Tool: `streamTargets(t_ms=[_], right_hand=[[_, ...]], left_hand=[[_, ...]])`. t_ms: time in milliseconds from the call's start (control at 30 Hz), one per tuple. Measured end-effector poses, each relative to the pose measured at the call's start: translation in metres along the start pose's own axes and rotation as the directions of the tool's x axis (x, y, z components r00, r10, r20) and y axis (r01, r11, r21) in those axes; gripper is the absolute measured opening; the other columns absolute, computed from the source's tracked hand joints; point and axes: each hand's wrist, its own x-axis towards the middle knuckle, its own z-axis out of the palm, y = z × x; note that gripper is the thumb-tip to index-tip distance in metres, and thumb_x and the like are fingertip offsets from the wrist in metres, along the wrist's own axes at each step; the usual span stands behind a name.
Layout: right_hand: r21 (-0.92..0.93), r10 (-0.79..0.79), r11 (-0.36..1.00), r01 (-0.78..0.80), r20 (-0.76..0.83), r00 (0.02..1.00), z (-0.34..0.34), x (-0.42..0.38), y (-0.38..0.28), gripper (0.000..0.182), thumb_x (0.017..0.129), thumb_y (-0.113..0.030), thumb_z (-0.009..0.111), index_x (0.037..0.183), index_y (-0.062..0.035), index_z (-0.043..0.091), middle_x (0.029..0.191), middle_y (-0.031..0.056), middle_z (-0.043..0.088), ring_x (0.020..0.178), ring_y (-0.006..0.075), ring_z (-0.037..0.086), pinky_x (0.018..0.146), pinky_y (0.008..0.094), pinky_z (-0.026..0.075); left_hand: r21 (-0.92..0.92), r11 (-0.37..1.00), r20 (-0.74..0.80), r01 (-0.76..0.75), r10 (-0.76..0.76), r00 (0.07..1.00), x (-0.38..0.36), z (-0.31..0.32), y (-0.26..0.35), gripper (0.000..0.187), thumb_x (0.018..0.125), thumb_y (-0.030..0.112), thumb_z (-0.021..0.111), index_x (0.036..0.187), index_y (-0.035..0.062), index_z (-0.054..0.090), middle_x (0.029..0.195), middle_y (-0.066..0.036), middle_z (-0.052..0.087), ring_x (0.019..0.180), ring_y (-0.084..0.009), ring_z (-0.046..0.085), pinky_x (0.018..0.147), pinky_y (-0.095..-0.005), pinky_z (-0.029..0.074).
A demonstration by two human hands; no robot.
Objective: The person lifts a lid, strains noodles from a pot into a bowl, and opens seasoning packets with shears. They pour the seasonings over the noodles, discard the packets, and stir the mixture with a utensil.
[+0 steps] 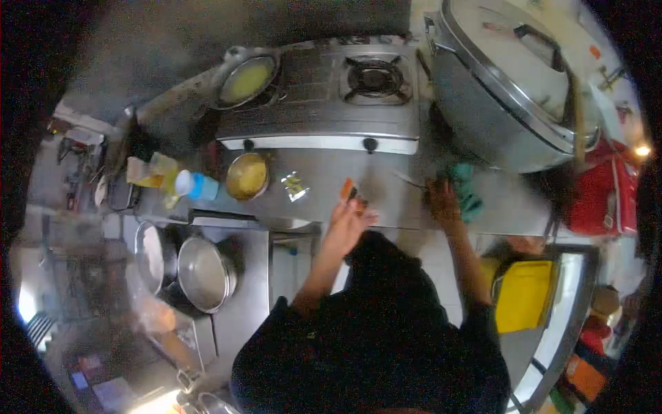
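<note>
My left hand (pixel 350 219) is over the front edge of the counter, its fingers closed round a small orange-and-black object (pixel 349 188) whose kind I cannot make out. My right hand (pixel 445 201) is low over the counter against a crumpled green cloth (pixel 466 193); its fingers are blurred, so their grip does not show. A thin metal utensil (pixel 409 180) lies just left of the right hand. Left of my left hand are a shiny foil packet (pixel 295 186) and a metal bowl with yellow food (pixel 247 176).
A two-burner stove (pixel 317 114) stands behind, with a pan (pixel 248 81) of yellowish contents on its left burner. A large lidded pot (pixel 483 103) is at right, near a red bag (pixel 603 190). A blue-and-white container (pixel 197 185) and steel pots (pixel 205 274) are left. Another person's gloved hand (pixel 155 314) appears lower left.
</note>
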Motion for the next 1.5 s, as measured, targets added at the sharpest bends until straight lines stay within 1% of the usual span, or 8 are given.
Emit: streamTargets(t_ms=[133, 200, 400, 467, 767, 833, 1133, 1500], right_hand=[[-0.138, 0.001, 0.990, 0.003, 0.026, 1.000, -0.028, 0.020, 0.009, 0.038, 0.093, -0.024, 0.048, 0.129, -0.0133, 0.053, 0.135, 0.0190, 0.049, 0.113, 0.0351, 0.056, 0.081, 0.0447, 0.052], [-0.071, 0.098, 0.995, -0.070, 0.551, 0.829, -0.059, 0.041, 0.003, 0.032, 0.092, -0.022, 0.048, 0.122, -0.0144, 0.058, 0.126, 0.0133, 0.057, 0.106, 0.0302, 0.060, 0.075, 0.0442, 0.053], [0.492, -0.035, 0.864, 0.111, -0.161, 0.986, -0.021, -0.008, 0.005, 0.047, 0.077, -0.039, 0.070, 0.119, -0.0201, 0.060, 0.094, 0.0105, 0.067, 0.082, 0.0322, 0.066, 0.068, 0.0469, 0.053], [0.447, 0.159, 0.869, -0.212, 0.155, 0.975, -0.089, -0.042, 0.011, 0.045, 0.077, -0.038, 0.071, 0.118, -0.0221, 0.061, 0.094, 0.0094, 0.069, 0.086, 0.0315, 0.066, 0.071, 0.0455, 0.053], [0.734, 0.594, 0.252, -0.631, 0.397, 0.699, -0.184, -0.301, 0.054, 0.048, 0.073, -0.005, 0.072, 0.118, -0.0098, 0.055, 0.100, 0.0143, 0.067, 0.084, 0.0285, 0.066, 0.075, 0.0375, 0.052], [0.830, 0.720, -0.249, -0.499, 0.503, 0.478, -0.250, -0.330, 0.061, 0.053, 0.071, 0.010, 0.066, 0.119, -0.0083, 0.054, 0.081, 0.0016, 0.065, 0.071, 0.0112, 0.058, 0.064, 0.0280, 0.048], [0.587, 0.811, 0.404, -0.702, 0.126, 0.571, -0.482, -0.443, 0.113, 0.068, 0.056, -0.050, 0.086, 0.099, -0.0054, 0.056, 0.073, 0.0063, 0.053, 0.062, 0.0203, 0.052, 0.058, 0.0312, 0.042], [0.406, 0.872, 0.375, -0.833, 0.150, 0.466, -0.567, -0.496, 0.125, 0.070, 0.054, -0.048, 0.088, 0.096, -0.0014, 0.059, 0.081, 0.0093, 0.059, 0.063, 0.0202, 0.055, 0.058, 0.0310, 0.045]], left_hand=[[0.057, 0.990, -0.064, -0.132, 0.136, 0.989, -0.020, 0.063, -0.021, 0.040, 0.098, 0.016, 0.051, 0.137, 0.0141, 0.041, 0.113, -0.007, 0.057, 0.102, -0.0231, 0.059, 0.088, -0.0444, 0.052], [0.124, 0.980, -0.115, -0.153, 0.167, 0.979, -0.025, 0.076, -0.027, 0.039, 0.098, 0.018, 0.051, 0.137, 0.0165, 0.043, 0.106, -0.004, 0.058, 0.100, -0.0222, 0.059, 0.088, -0.0455, 0.050], [0.243, 0.968, 0.092, -0.060, 0.039, 0.995, 0.017, 0.060, -0.045, 0.054, 0.096, 0.017, 0.055, 0.144, 0.0116, 0.031, 0.119, -0.005, 0.053, 0.101, -0.0165, 0.054, 0.082, -0.0363, 0.049], [0.142, 0.990, 0.087, -0.006, -0.007, 0.996, 0.031, 0.104, -0.040, 0.063, 0.093, 0.019, 0.058, 0.146, 0.0191, 0.025, 0.113, -0.008, 0.055, 0.096, -0.0180, 0.055, 0.078, -0.0392, 0.051], [0.205, 0.805, 0.382, 0.557, -0.590, 0.711, 0.073, 0.156, -0.161, 0.062, 0.086, 0.025, 0.070, 0.140, 0.0187, 0.039, 0.113, -0.005, 0.056, 0.097, -0.0186, 0.055, 0.080, -0.0381, 0.048], [0.613, 0.750, 0.388, 0.248, -0.560, 0.733, 0.049, 0.179, -0.211, 0.062, 0.086, 0.024, 0.071, 0.139, 0.0143, 0.040, 0.117, -0.006, 0.056, 0.105, -0.0198, 0.055, 0.090, -0.0371, 0.047], [0.561, 0.717, 0.637, 0.414, -0.693, 0.336, -0.099, 0.361, -0.379, 0.045, 0.086, 0.014, 0.069, 0.126, 0.0018, 0.051, 0.106, -0.005, 0.062, 0.099, -0.0135, 0.059, 0.089, -0.0321, 0.047], [0.426, 0.700, 0.756, 0.573, -0.623, 0.200, -0.186, 0.436, -0.436, 0.034, 0.083, 0.009, 0.071, 0.112, -0.0031, 0.059, 0.112, -0.011, 0.061, 0.102, -0.0176, 0.059, 0.092, -0.0344, 0.048]])
